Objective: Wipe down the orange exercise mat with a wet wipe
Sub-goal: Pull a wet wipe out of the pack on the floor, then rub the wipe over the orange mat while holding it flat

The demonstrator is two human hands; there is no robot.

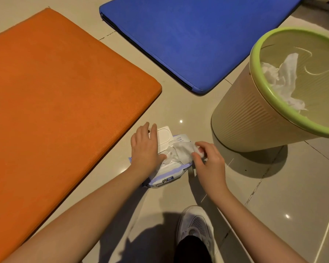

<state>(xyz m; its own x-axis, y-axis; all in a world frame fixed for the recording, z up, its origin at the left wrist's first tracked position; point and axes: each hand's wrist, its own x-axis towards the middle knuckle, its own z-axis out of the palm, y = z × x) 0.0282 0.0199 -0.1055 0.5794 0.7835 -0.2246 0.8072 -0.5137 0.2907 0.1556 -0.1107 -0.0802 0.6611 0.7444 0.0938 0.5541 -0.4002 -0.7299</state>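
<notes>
The orange exercise mat (55, 95) lies flat on the tiled floor (285, 186) at the left, a thick pad with rounded corners and a finely grained, evenly coloured top. Just beside its near-right edge sits a pack of wipes (165, 177) with its white lid (164, 136) flipped open. The left hand (144, 147) presses on the pack with fingers straight and close together, while the right hand (209, 162) pinches a crumpled white wet wipe (184, 150) between curled fingertips at the pack's opening (part of it is inside the pack).
</notes>
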